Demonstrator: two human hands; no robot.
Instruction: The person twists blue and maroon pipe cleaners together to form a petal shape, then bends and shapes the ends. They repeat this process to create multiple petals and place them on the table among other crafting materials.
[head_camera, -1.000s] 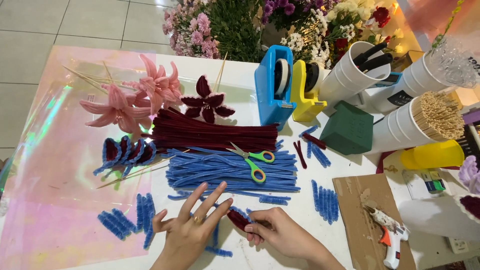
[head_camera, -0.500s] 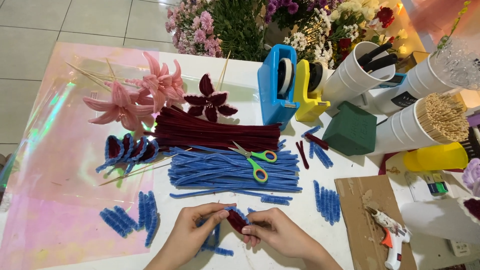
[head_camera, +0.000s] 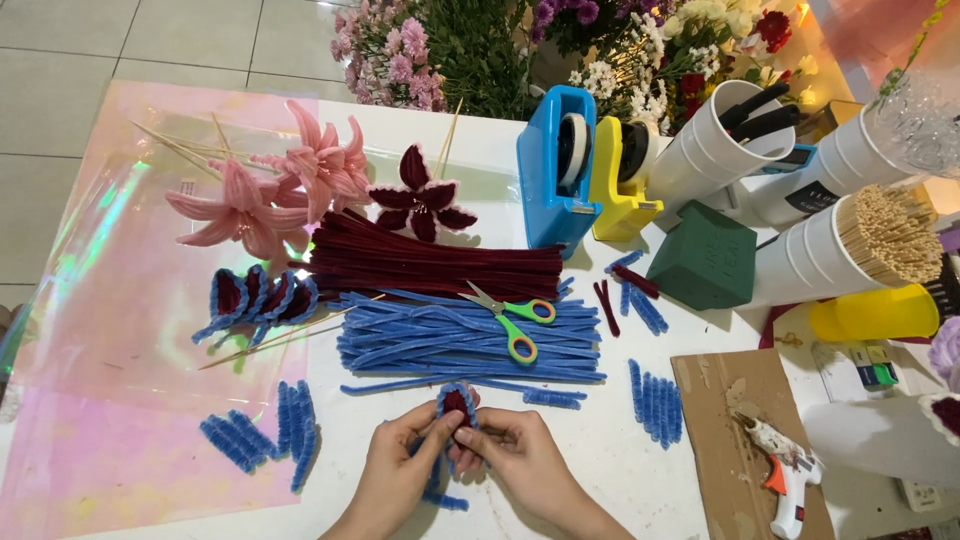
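Note:
My left hand (head_camera: 398, 468) and my right hand (head_camera: 512, 452) meet near the table's front edge, both pinching a small petal (head_camera: 456, 401) with a dark red middle and a blue pipe-cleaner rim. Just beyond them lies a pile of blue pipe cleaners (head_camera: 440, 340) with green-handled scissors (head_camera: 512, 318) on top. A bundle of dark red pipe cleaners (head_camera: 430, 265) lies behind that. Finished blue-rimmed petals (head_camera: 255, 298) sit to the left.
Pink pipe-cleaner lilies (head_camera: 270, 190) and a dark red flower (head_camera: 420, 200) lie at the back left on iridescent film (head_camera: 110, 400). Short blue pieces (head_camera: 262, 435) are scattered. Tape dispensers (head_camera: 560, 165), green foam block (head_camera: 705, 255), cups of sticks (head_camera: 880, 235) and a glue gun (head_camera: 785, 470) stand right.
My left hand has come off the table and closed onto the petal with my right hand; both lifted it slightly toward the blue pile.

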